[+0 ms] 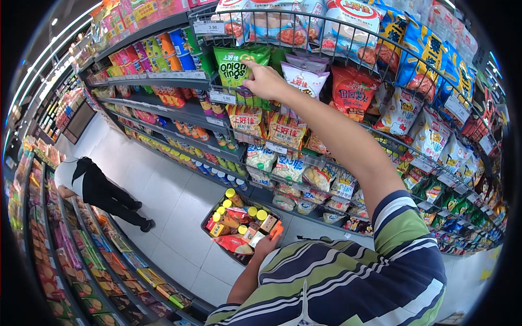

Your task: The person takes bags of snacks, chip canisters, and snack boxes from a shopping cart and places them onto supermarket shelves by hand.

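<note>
My right hand (265,80) reaches out to a green bag of onion rings (231,64) on the wire-fronted shelf. Its index finger is stretched out against the front of the bag, with the thumb held apart below. Low in the middle, my left hand (266,243) is closed at the right rim of a black basket (247,255), by an orange handle part (276,230). The basket holds several yellow-lidded jars (261,215), boxes and a red snack bag (232,244).
Snack shelves (179,117) run along the right side and ahead. Beside the green bag hang a white-and-purple bag (303,80) and a red bag (353,91). At the left, another person (98,182) in dark clothes stands by low shelves (81,255) on the tiled floor (176,217).
</note>
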Available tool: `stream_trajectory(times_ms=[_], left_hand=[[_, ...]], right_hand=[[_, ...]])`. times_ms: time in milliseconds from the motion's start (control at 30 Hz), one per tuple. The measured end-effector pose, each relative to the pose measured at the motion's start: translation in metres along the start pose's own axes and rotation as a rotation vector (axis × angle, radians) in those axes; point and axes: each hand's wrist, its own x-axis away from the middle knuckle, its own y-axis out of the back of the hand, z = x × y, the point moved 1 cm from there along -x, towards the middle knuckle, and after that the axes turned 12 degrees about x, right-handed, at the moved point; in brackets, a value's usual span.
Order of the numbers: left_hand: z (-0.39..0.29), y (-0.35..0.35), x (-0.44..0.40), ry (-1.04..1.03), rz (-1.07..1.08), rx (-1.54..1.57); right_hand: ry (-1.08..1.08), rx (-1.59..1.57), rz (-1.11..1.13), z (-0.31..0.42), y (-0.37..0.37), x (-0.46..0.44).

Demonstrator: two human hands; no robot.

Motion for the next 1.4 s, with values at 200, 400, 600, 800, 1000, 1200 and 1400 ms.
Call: stream_trajectory(times_ms=[200, 400, 600, 800, 1000, 1200, 1400], left_hand=[[0.003, -0.001, -0.001, -0.008, -0.008, 0.006], [0.001, 0.000, 0.000, -0.009, -0.004, 0.012], [-0.002, 0.002, -0.001, 0.010, 0.021, 0.005], [0.004, -0.002, -0.005, -0.001, 0.026, 0.015], [0.003, 0.000, -0.003, 0.000, 0.023, 0.032], [0.000, 0.001, 0.000, -0.012, 0.009, 0.023], [0.002, -0.001, 0.001, -0.009, -0.034, 0.023]], right_hand=[[-0.035, 0.079, -0.062, -0.014, -0.009, -0.013], [-0.044, -0.038, -0.108, 0.005, 0.007, 0.009], [0.227, -0.055, -0.237, -0.006, -0.017, 0.013], [0.206, -0.102, -0.283, -0.013, -0.022, 0.007], [0.194, -0.138, -0.299, -0.019, -0.033, -0.001], [0.144, -0.234, -0.261, -0.020, -0.033, -0.005], [0.168, -0.173, -0.391, -0.008, -0.018, 0.053]])
